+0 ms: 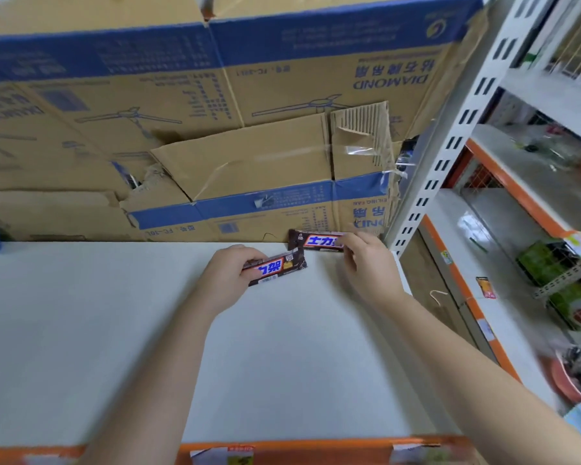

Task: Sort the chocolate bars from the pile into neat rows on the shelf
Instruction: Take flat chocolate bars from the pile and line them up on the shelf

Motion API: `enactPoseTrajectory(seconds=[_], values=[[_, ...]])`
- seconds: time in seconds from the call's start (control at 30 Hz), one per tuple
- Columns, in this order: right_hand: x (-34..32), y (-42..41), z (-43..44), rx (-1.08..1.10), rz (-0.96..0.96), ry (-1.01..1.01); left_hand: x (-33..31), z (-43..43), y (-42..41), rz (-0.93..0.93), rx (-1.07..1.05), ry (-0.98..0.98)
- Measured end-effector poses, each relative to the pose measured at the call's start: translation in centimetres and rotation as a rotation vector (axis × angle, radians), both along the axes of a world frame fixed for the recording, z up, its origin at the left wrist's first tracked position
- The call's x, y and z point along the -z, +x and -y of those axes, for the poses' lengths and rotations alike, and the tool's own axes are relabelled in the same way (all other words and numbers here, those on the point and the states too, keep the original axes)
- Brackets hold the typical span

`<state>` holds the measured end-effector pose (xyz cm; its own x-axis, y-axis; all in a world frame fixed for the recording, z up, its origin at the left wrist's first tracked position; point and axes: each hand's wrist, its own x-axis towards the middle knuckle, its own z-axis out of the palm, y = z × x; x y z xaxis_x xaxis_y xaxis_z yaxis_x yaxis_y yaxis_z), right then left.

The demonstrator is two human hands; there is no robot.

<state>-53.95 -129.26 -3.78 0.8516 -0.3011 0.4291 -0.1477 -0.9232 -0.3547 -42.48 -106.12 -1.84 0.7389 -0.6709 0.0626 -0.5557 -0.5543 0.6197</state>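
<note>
each hand pinches a chocolate bar at the shelf (114, 330) back – left hand (230, 280) on the nearer bar (277, 267), right hand (366, 260) on the far bar (316, 241) – light, stiff, slick wrappers, best held across the middle

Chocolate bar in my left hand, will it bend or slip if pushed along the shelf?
The chocolate bar is probably stiff: it juts from the left hand without sagging. Glossy-wrapped, it should slide on the smooth shelf. Flat, unlikely to roll.
</note>
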Motion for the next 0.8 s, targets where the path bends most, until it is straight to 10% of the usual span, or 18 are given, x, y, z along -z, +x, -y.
enactPoseTrajectory(seconds=[0.8], values=[[1.6, -5.2, 0.7, -0.150, -0.099, 0.060, 2.5, 11.7, -1.2, 0.394, -0.164, -0.088]])
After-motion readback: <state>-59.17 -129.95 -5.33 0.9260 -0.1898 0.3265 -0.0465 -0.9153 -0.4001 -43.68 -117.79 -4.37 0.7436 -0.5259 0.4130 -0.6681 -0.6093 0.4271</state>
